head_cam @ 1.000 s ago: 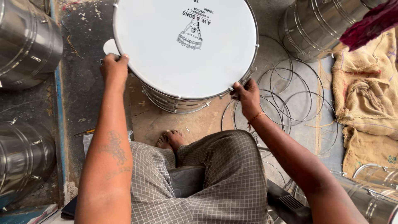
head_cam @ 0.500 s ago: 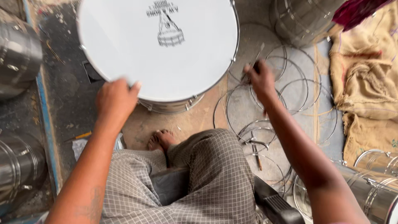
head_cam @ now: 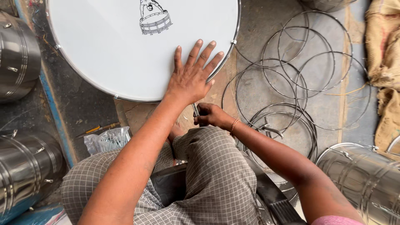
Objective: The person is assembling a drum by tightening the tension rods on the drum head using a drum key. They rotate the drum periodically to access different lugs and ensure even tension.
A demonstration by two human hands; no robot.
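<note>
A large drum with a white skin (head_cam: 125, 50) and a metal rim stands on the floor in front of me. My left hand (head_cam: 191, 77) lies flat on the near right part of the skin, fingers spread. Just below the drum's edge, my right hand (head_cam: 210, 116) is closed around a small metal tool (head_cam: 195, 110), close to my knee. A small drum picture (head_cam: 154, 18) is printed near the top of the skin.
Several thin wire hoops (head_cam: 291, 79) lie on the floor to the right. Shiny metal drum shells stand at the left (head_cam: 16, 58), lower left (head_cam: 25, 166) and lower right (head_cam: 362, 175). A clear bag of small parts (head_cam: 106, 139) lies beside my left knee. Burlap sacking (head_cam: 383, 62) is at the far right.
Both hands let go of the drum's rim. My left hand moved onto the skin and spread flat; my right hand came down below the drum and closed on a small metal tool.
</note>
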